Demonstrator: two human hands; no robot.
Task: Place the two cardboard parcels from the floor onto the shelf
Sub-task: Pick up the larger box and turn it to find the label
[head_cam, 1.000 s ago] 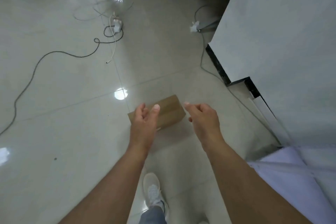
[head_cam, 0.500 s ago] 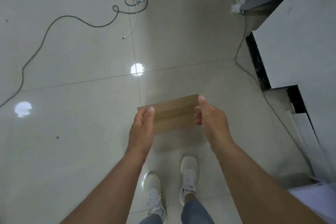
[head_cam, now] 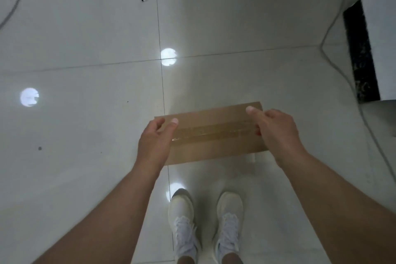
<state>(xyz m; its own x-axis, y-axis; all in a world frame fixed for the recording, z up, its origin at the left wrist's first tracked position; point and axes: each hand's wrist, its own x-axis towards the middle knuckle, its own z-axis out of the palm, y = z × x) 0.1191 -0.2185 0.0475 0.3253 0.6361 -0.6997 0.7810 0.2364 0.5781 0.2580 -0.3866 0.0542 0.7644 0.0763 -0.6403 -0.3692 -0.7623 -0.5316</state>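
A flat rectangular cardboard parcel (head_cam: 214, 135), brown with a glossy tape strip, sits between both hands above the shiny tiled floor (head_cam: 85, 38); left hand (head_cam: 155, 143) and right hand (head_cam: 276, 133) each grip an end

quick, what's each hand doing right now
Left hand: gripping the left end of the cardboard parcel.
Right hand: gripping its right end.

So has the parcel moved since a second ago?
Yes. It lay right of the floor seam; now the parcel, gripped by left hand and right hand, crosses that seam leftward, apparently lifted.
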